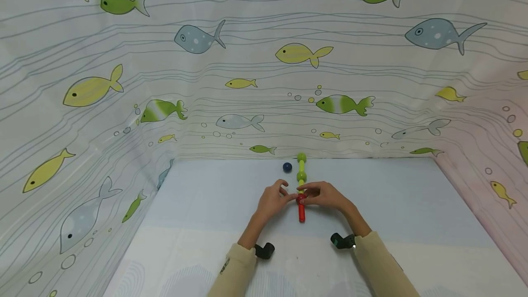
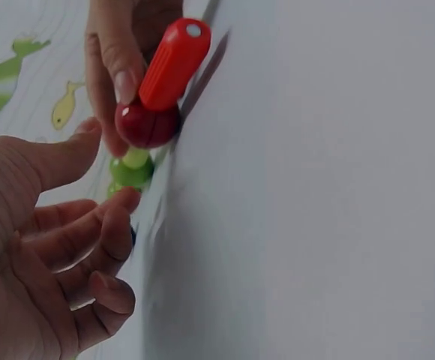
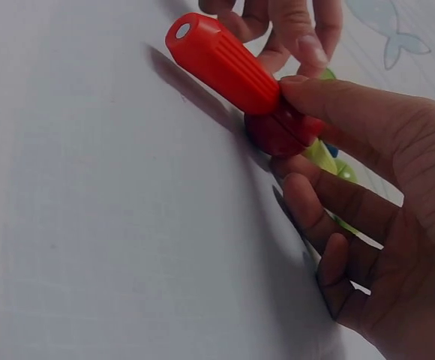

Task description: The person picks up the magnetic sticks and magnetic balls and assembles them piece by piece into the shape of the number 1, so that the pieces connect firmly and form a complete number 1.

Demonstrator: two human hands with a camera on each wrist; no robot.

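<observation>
A chain of magnetic rods and balls lies on the table. The red rod [image 1: 302,213] forms its near end, joined to a red ball [image 3: 281,132]. Beyond come a yellow-green rod, a green ball [image 1: 301,176], another yellow-green rod [image 1: 301,167] and a far green ball [image 1: 302,157]. My right hand [image 1: 326,195] pinches the red ball between thumb and fingers. On the other side my left hand [image 1: 273,200] hovers close by, thumb and loosely bent fingers apart; in the left wrist view it [image 2: 52,232] holds nothing.
A dark blue ball [image 1: 287,167] rests left of the chain's far part. The pale table [image 1: 198,205] meets a fish-patterned cloth [image 1: 198,136] at the back and sides. Black wrist cameras [image 1: 265,250] sit on both forearms.
</observation>
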